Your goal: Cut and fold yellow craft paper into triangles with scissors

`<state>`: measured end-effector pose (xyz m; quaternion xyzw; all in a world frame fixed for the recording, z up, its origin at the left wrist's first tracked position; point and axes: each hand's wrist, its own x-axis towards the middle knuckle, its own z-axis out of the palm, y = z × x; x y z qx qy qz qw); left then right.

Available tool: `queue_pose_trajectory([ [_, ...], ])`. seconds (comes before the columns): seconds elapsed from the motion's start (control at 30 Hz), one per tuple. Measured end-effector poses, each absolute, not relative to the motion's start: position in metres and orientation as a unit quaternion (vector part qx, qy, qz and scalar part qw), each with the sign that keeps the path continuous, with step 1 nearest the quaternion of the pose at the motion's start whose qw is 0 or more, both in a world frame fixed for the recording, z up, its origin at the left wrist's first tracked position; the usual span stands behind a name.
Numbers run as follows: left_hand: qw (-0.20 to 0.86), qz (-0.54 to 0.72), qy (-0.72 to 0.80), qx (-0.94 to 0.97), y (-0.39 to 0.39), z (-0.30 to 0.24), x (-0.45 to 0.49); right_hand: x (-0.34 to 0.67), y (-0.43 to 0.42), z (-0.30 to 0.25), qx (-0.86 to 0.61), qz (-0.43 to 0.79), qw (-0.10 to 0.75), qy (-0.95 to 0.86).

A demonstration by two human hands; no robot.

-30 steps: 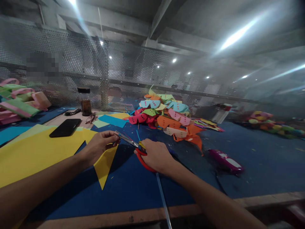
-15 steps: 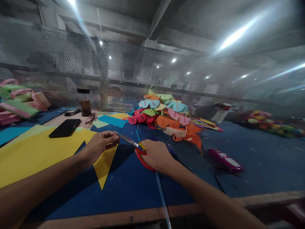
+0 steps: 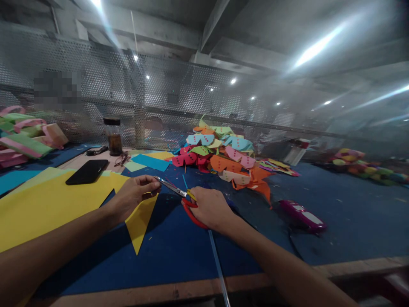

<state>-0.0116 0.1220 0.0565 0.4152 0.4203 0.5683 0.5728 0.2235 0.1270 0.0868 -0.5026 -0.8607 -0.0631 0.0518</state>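
My right hand (image 3: 211, 209) is closed round the red and yellow handles of a pair of scissors (image 3: 174, 187). The blades point left and up, with their tips touching or very near the fingertips of my left hand (image 3: 140, 192). Thumb and fingers of that left hand are pinched together; what is between them is too small to make out. Below it, a pointed piece of yellow paper (image 3: 139, 228) reaches down over the blue table cover (image 3: 179, 260). I cannot tell whether the left hand touches this paper.
Yellow sheets (image 3: 54, 204) and a black phone (image 3: 87, 172) lie on the left, with a lidded jar (image 3: 114, 138) behind. A pile of dotted paper cut-outs (image 3: 220, 149) stands ahead. To the right lies a purple device (image 3: 302, 216). A clear stick (image 3: 219, 268) crosses the table's front edge.
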Motion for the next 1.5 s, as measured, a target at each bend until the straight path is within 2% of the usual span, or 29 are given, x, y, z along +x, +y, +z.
queue_pose_trajectory([
  [0.53, 0.566, 0.561, 0.427, 0.426, 0.1243, 0.0527, -0.014, 0.2238, 0.1284, 0.0868, -0.513, -0.07, 0.045, -0.855],
  [0.87, 0.566, 0.561, 0.43, 0.425, 0.1194, 0.059, -0.0126, 0.2238, 0.1288, 0.0804, -0.5, -0.093, 0.077, -0.858],
  [1.5, 0.571, 0.574, 0.415, 0.415, 0.1207, 0.0567, -0.012, 0.2241, 0.1253, 0.0835, -0.489, -0.057, 0.07, -0.867],
])
